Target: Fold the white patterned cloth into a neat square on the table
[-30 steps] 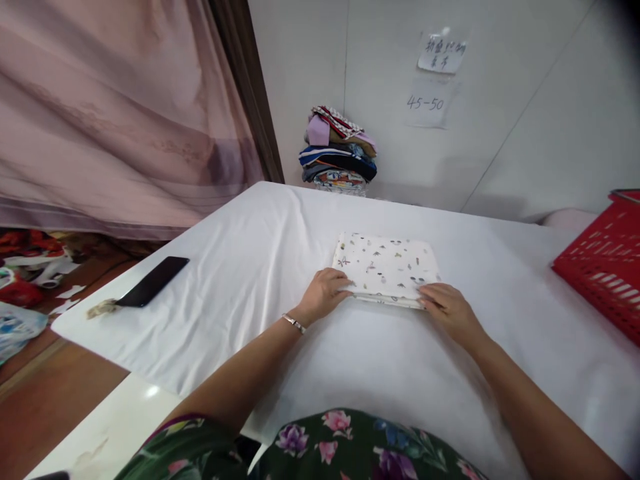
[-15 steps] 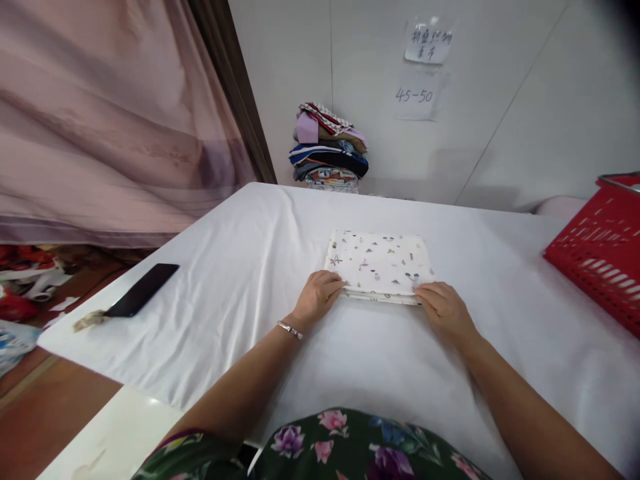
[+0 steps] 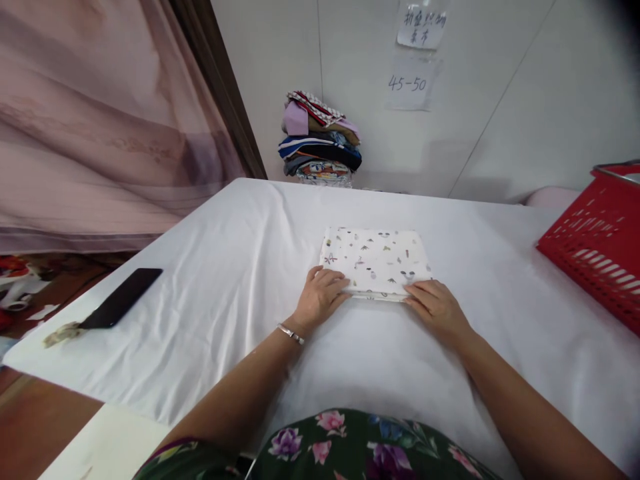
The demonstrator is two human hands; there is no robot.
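A white cloth (image 3: pixel 376 259) with small printed figures lies folded into a flat rectangle on the white-covered table (image 3: pixel 235 267). Its layers show along the near edge. My left hand (image 3: pixel 319 297), with a silver bracelet at the wrist, grips the near left corner between thumb and fingers. At the near right corner, my right hand (image 3: pixel 438 308) pinches the same edge, thumb below and fingers on top. The undersides of both grips are hidden.
A black phone (image 3: pixel 123 299) with a fluffy strap lies at the left. Folded fabrics form a stack (image 3: pixel 320 143) by the back wall. A red basket (image 3: pixel 595 247) stands at the right. A pink curtain (image 3: pixel 100 120) hangs on the left.
My hands have come slightly closer together along the cloth's near edge, with the fingers lying a little further over it. The whole view has shifted slightly.
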